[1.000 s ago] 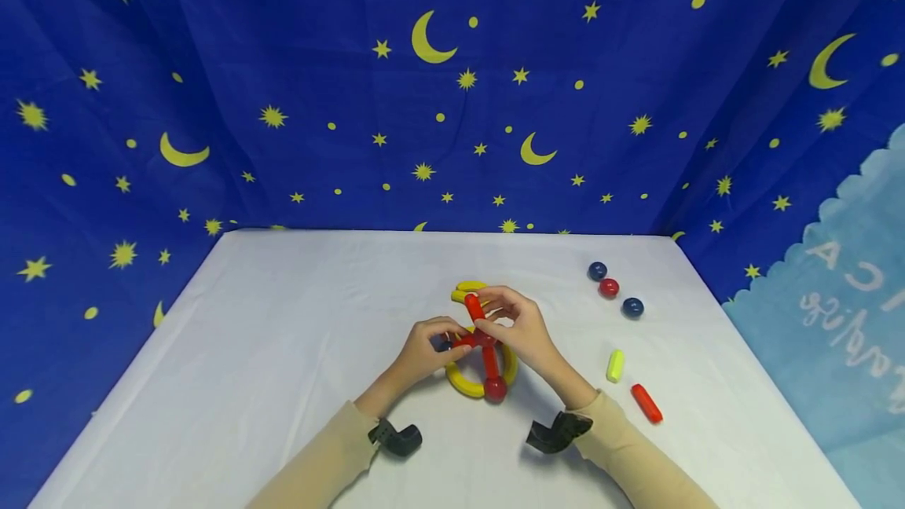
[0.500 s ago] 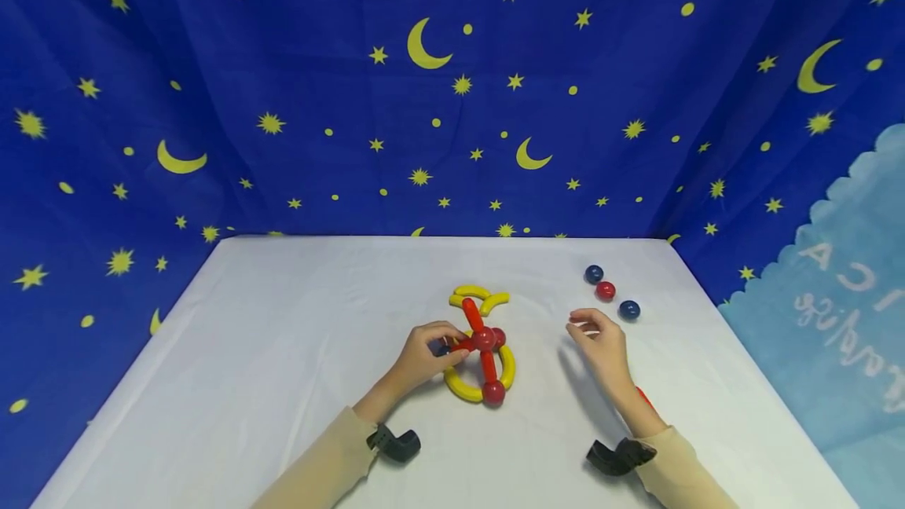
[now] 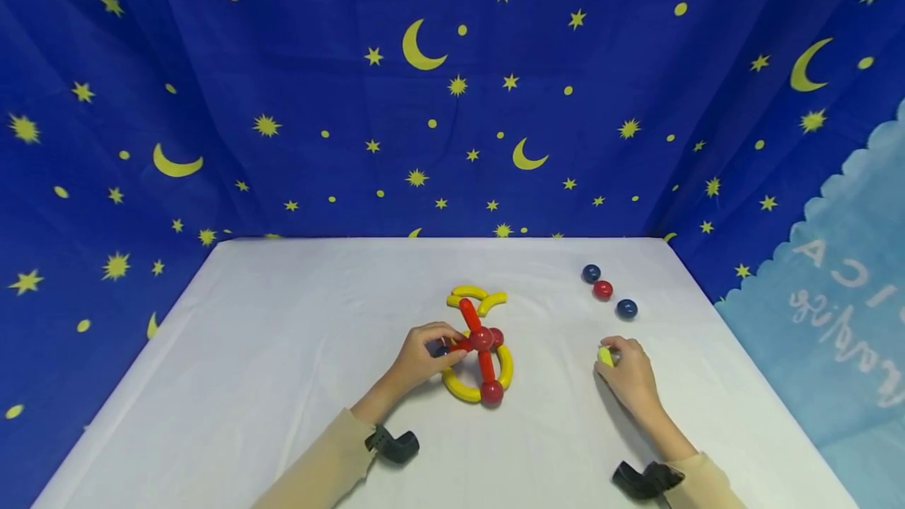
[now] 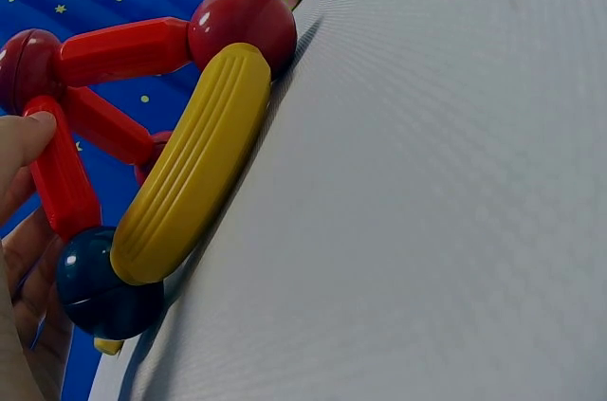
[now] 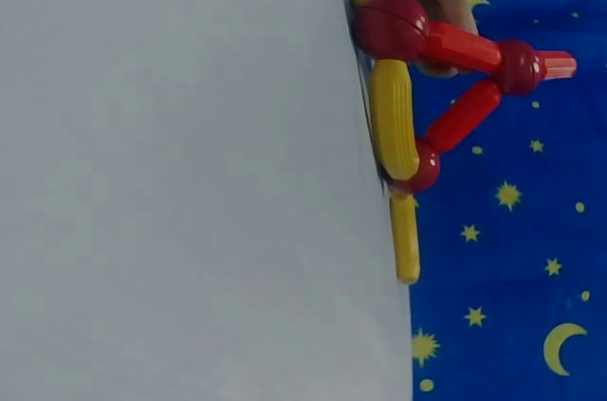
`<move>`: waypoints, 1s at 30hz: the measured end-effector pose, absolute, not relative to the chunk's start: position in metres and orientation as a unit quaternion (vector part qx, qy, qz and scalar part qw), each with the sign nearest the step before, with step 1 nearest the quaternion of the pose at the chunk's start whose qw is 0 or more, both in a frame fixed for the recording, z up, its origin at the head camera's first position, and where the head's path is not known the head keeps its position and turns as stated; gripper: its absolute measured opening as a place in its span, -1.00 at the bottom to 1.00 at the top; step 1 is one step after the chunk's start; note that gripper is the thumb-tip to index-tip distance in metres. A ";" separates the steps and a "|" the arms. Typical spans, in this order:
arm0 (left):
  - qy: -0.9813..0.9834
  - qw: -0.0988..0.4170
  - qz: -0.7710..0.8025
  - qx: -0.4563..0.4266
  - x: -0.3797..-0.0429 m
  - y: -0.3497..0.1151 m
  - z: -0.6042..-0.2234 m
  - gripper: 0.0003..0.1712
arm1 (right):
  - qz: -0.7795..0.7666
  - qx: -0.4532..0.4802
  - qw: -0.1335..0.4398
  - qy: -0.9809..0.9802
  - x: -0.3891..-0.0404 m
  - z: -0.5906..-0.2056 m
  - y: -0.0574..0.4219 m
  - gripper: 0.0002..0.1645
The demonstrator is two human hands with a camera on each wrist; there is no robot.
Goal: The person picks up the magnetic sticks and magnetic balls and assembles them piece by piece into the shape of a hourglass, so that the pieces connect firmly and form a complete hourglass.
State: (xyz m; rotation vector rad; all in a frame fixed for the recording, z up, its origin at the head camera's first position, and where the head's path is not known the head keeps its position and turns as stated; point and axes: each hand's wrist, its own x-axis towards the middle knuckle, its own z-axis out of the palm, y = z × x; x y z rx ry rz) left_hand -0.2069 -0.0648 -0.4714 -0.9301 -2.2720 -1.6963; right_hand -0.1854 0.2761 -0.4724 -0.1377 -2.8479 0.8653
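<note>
Once free, lime stick (image 3: 605, 356) in hand (image 3: 632, 375)

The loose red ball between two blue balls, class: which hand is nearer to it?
Right. The right hand, pinching a yellow-green stick, is on the person's side of the loose red ball; the left hand grips a red rod, farther off to the left.

Blue ball (image 3: 441, 351) partly hidden by left hand (image 3: 420, 357); lime stick (image 3: 606, 356) partly covered by right hand (image 3: 629, 371).
</note>
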 end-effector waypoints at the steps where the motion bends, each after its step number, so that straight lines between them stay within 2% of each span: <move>1: -0.760 0.080 -0.566 -0.311 -0.207 -0.065 -0.472 -0.83 | 0.292 -0.043 0.086 -0.952 -0.187 -0.472 0.275 -0.54; 6: -0.761 0.080 -0.567 -0.306 -0.210 -0.064 -0.477 -0.84 | 0.328 -0.026 0.124 -0.936 -0.200 -0.465 0.264 -0.60; 10: -0.762 0.078 -0.564 -0.307 -0.209 -0.064 -0.475 -0.83 | 0.421 -0.002 0.152 -0.894 -0.211 -0.458 0.246 -0.62; 18: -0.760 0.077 -0.565 -0.312 -0.208 -0.065 -0.471 -0.82 | 0.596 0.044 0.136 -0.790 -0.221 -0.434 0.194 -0.59; 30: -0.763 0.088 -0.556 -0.318 -0.209 -0.066 -0.472 -0.84 | 0.632 0.145 0.140 -0.749 -0.220 -0.421 0.145 -0.62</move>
